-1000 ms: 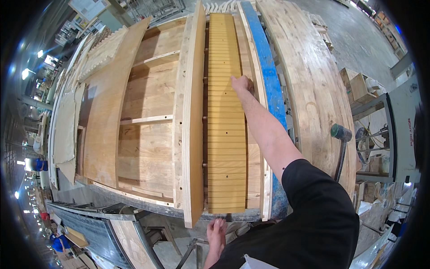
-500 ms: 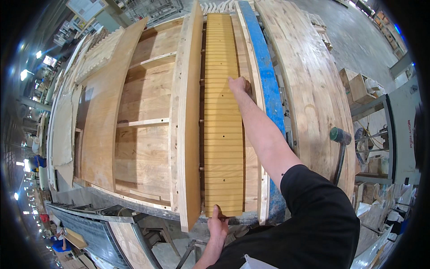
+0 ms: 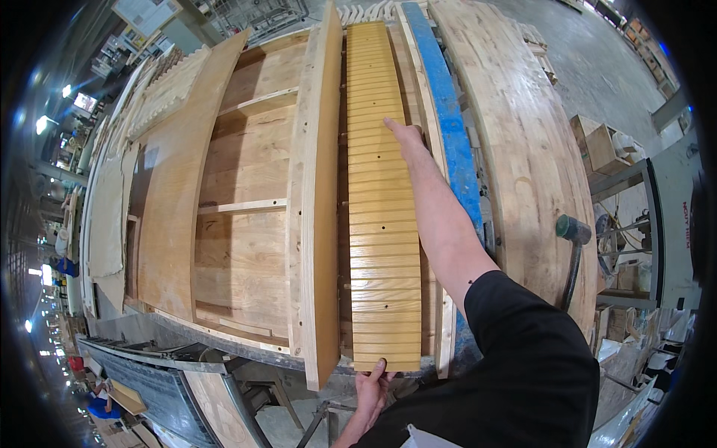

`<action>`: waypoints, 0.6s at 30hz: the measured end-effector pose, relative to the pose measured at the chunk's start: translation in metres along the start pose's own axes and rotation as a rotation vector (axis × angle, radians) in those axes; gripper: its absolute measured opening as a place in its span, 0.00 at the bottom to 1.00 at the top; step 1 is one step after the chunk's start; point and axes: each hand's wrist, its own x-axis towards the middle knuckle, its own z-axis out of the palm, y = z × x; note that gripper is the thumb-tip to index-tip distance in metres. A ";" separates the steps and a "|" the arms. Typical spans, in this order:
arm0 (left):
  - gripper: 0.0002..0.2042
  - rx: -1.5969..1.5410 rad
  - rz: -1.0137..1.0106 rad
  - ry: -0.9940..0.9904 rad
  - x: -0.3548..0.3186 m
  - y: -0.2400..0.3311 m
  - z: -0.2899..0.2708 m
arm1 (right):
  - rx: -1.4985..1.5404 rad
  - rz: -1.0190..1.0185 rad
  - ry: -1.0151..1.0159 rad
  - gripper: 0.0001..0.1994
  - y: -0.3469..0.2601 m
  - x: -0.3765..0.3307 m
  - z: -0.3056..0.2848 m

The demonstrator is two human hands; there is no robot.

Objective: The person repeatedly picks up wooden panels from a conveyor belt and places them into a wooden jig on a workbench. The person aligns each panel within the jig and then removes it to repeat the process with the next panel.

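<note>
A long yellow-brown grooved wooden panel (image 3: 381,254) with several small dark holes lies lengthwise in front of me, over a pale wooden frame. At its near end my left hand (image 3: 371,388) grips the edge, the thumb on top and the fingers mostly hidden below. Farther along, my right hand (image 3: 405,137) holds the panel's right edge, its thumb over the grooved face and its other fingers largely out of sight. Left of the panel stands a tall plank (image 3: 323,224) on edge, with a narrow gap between them.
To the left is a wooden frame with crossbars (image 3: 243,206) and a thin plywood sheet (image 3: 168,216). On the right, past a blue beam (image 3: 454,138), a mallet with a dark green head (image 3: 573,229) lies on a thick wooden slab (image 3: 523,157).
The grooved panel has shifted toward me and slightly right, widening the gap to the upright plank. Both hands moved with it, and light now shines off its near part.
</note>
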 end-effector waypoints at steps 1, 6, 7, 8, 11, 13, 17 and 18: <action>0.14 -0.003 0.002 -0.016 0.003 -0.002 -0.003 | 0.007 -0.015 0.001 0.37 0.000 0.000 0.001; 0.15 -0.084 -0.024 -0.044 0.017 -0.010 -0.014 | 0.012 -0.107 0.001 0.37 0.007 0.016 0.000; 0.15 -0.095 -0.024 -0.047 0.021 -0.013 -0.017 | 0.010 -0.109 -0.014 0.36 0.007 0.015 0.001; 0.15 -0.079 -0.013 -0.036 0.024 -0.016 -0.021 | 0.008 -0.111 -0.028 0.36 0.007 0.014 0.002; 0.14 -0.065 0.020 -0.010 0.026 -0.017 -0.019 | -0.037 -0.107 -0.038 0.34 0.004 0.000 0.010; 0.14 -0.077 0.034 -0.013 0.026 -0.018 -0.022 | -0.074 -0.113 -0.049 0.34 0.006 -0.002 0.010; 0.15 -0.018 0.080 0.026 0.032 -0.014 -0.029 | -0.342 -0.171 -0.050 0.38 0.006 -0.006 0.010; 0.15 -0.008 0.094 0.053 0.032 -0.013 -0.032 | -0.460 -0.184 -0.033 0.39 0.006 -0.009 0.011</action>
